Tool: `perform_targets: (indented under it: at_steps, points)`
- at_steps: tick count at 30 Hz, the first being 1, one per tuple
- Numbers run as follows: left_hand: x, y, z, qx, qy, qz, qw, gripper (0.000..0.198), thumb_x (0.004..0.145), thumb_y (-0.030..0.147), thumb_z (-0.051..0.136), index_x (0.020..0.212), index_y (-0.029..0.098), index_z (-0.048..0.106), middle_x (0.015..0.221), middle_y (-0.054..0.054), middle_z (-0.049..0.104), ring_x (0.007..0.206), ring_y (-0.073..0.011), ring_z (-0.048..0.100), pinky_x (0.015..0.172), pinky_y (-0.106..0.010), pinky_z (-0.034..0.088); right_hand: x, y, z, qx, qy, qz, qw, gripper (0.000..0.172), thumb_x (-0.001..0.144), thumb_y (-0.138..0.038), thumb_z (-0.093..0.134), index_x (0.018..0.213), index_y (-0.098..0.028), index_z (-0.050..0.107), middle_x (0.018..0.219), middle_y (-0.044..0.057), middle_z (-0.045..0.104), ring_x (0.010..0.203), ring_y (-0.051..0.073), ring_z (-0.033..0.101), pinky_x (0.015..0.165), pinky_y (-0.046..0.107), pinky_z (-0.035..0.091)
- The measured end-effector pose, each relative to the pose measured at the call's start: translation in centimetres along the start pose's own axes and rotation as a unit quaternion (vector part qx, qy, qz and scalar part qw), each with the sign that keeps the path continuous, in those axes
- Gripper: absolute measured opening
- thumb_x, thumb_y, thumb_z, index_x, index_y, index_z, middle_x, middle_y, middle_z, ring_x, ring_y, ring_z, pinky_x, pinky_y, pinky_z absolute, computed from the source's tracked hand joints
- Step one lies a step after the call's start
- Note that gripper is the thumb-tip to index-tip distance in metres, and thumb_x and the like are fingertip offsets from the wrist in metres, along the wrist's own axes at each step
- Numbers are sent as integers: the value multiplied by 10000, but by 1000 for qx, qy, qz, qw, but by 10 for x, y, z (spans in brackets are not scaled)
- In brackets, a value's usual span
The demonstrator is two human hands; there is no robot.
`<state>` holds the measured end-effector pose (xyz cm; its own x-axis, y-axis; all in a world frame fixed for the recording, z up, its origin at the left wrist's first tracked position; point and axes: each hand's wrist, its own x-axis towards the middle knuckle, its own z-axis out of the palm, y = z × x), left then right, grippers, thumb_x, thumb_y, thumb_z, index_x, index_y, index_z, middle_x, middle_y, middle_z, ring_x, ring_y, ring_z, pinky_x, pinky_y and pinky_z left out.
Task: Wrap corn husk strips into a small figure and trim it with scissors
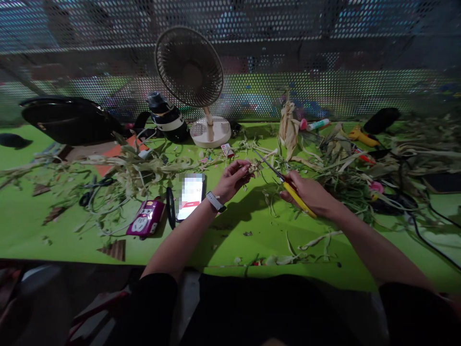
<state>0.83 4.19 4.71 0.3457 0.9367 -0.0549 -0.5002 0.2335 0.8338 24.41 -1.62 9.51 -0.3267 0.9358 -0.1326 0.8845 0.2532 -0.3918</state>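
Note:
My left hand [233, 179], with a pale watch band at the wrist, pinches a small bunch of dried plant pieces [255, 167] between thumb and fingers. Yellow-handled scissors [298, 198] are in my right hand [306, 192], their dark blades pointing up and left, just right of the bunch. Whether the blades touch it is too small to tell. Below both hands is the green table [252, 218], with shadows and scraps on it. A lit phone [190, 197] lies left of my left wrist.
A round fan [211, 132] and a dark bottle [169, 120] stand behind. Dried husks [288, 127] and leaves lie around, piled thickly at right. At left are a black bag [68, 120], a purple device [147, 218] and black scissors [91, 190]. Cables run at right.

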Motion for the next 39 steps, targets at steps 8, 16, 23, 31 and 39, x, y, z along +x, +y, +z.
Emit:
perform_targets:
  at_steps: [8,16,23,31,39]
  points:
    - [-2,2,4,3,-6,-4,1000,288,643,291,837,840,180,658,758,23,668,635,-61,626,594,-162,472,2,2,5,-8,12,15,1000,306,882,-480,480,997,-199,449,852,113,705,660,248,641,572,282,369]
    - [2,-4,-1,-14,-8,-11,1000,350,593,327,870,844,187,671,758,26,677,666,-67,651,610,-152,500,3,3,10,-33,66,20,997,371,908,-558,354,887,-210,482,693,72,661,550,218,582,530,270,318]
    - [5,7,-11,78,-29,45,996,352,578,305,874,868,195,708,782,1,699,645,-78,635,523,-155,456,-1,7,-11,-19,114,30,993,453,822,-626,461,950,-196,527,769,93,686,644,238,626,549,274,359]
    - [9,30,-23,262,-49,110,958,313,592,249,859,866,160,737,865,-65,734,750,-131,691,779,-290,578,-14,18,-45,-63,-14,35,997,546,757,-670,517,1037,-202,524,825,86,684,647,229,622,554,284,395]
    - [9,36,-20,313,-8,160,936,266,624,260,837,831,155,707,798,-64,734,718,-130,687,699,-250,584,-18,26,-43,-123,-27,37,991,597,753,-687,537,1090,-195,551,856,104,715,679,264,654,558,306,411]
